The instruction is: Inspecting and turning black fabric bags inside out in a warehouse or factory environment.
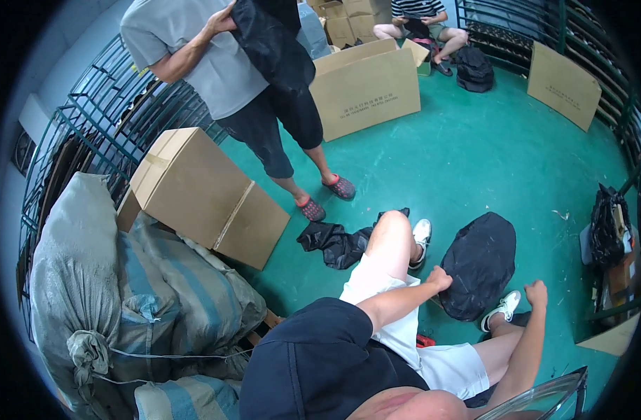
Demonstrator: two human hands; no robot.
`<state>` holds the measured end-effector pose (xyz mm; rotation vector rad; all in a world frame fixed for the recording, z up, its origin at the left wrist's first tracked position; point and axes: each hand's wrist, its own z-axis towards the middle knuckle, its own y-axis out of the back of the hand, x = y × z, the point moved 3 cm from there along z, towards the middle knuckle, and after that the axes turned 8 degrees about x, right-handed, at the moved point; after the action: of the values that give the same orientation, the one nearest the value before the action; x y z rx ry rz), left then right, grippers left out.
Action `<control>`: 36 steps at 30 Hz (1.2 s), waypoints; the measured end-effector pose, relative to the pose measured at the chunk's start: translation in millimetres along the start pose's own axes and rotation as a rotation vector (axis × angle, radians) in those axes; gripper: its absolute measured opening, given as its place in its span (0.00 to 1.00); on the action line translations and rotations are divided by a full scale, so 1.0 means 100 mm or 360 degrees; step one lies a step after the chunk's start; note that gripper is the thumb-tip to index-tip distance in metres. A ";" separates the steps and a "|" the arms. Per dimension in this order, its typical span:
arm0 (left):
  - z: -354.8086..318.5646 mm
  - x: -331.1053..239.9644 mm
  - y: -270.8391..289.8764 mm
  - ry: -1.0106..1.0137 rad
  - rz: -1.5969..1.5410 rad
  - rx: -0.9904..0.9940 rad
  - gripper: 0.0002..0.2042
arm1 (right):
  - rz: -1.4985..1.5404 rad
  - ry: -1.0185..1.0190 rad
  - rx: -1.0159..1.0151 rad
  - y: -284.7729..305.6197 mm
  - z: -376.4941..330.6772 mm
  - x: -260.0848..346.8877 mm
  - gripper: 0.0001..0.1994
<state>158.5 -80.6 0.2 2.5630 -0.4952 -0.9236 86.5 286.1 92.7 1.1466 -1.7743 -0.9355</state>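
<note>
Several cartons (215, 189) and striped sacks (201, 280) around, standing co-worker (215, 80) ahead, left hand (441, 278) grasping black bag (480, 266), right hand (537, 294) clenched

A taped cardboard box (194, 189) stands beside bulging sacks (75, 273), some blue-striped. Farther off on the green floor (467, 154) stand a wide carton (366, 87) and, near a green rack (562, 28), 1 cardboard panel (564, 87).

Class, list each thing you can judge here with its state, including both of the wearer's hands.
Left hand: fingers curled at the black bag's edge, grip unclear
Right hand: fingers curled, apart from the bag
Black bag: rounded out
Black fabric: crumpled
Taped carton: closed
Back carton: open
Pale sack: neck tied
</note>
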 end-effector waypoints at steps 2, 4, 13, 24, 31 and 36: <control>-0.11 -0.06 -0.07 -0.0466 -0.0030 0.0094 0.24 | 0.0060 -0.0103 0.0360 0.01 -0.10 -0.07 0.11; -0.38 -0.07 -0.18 -0.0937 0.0129 0.0279 0.18 | 0.0180 -0.0219 0.0772 0.00 -0.27 0.15 0.09; -2.10 0.46 -0.22 -0.1546 0.1153 0.0994 0.13 | 0.1230 0.0475 0.0538 -0.07 -0.06 0.56 0.09; -2.19 0.36 -0.07 -0.1568 0.0618 0.0935 0.07 | 0.1019 0.0395 0.0655 -0.08 0.07 0.78 0.07; -1.79 0.39 -0.38 -0.1386 0.0561 0.0940 0.08 | 0.0998 0.0440 0.0846 -0.12 0.01 0.80 0.08; -1.65 0.29 -0.43 -0.1349 0.0736 0.0974 0.08 | 0.1051 0.0388 0.0724 -0.08 0.10 0.75 0.09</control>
<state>296.6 -19.5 83.4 2.1886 -1.7416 -1.8526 60.8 214.7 99.1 0.7900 -2.0122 0.0001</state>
